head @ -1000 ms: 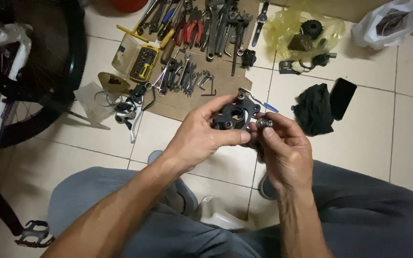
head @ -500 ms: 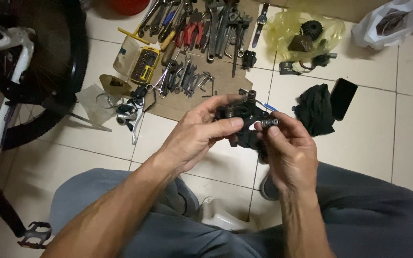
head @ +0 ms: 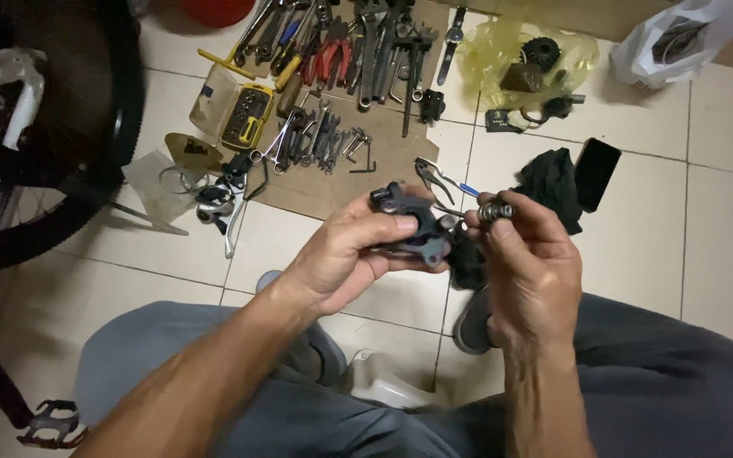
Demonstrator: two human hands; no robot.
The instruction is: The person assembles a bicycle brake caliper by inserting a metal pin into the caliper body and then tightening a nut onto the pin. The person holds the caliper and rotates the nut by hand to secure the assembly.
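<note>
My left hand (head: 349, 254) grips a black metal bicycle part (head: 413, 222), a chunky caliper-like body, held above the tiled floor. My right hand (head: 529, 267) pinches a small round silver-and-black threaded piece (head: 496, 209) between thumb and fingertips, a little to the right of the black part and apart from it. Both forearms reach out over my knees in grey trousers.
A sheet of cardboard (head: 316, 182) carries several wrenches, pliers and hex keys. A yellow bit case (head: 248, 116), a brake lever (head: 218, 203), a black cloth (head: 549, 187), a dark phone (head: 595, 174), a yellow bag with a cog (head: 528, 59) and a white bag (head: 680, 38) lie about. A bicycle wheel (head: 86, 136) stands left.
The small threaded piece has come away from the black part: my right hand has drawn it out to the right, while my left hand has tilted the black body.
</note>
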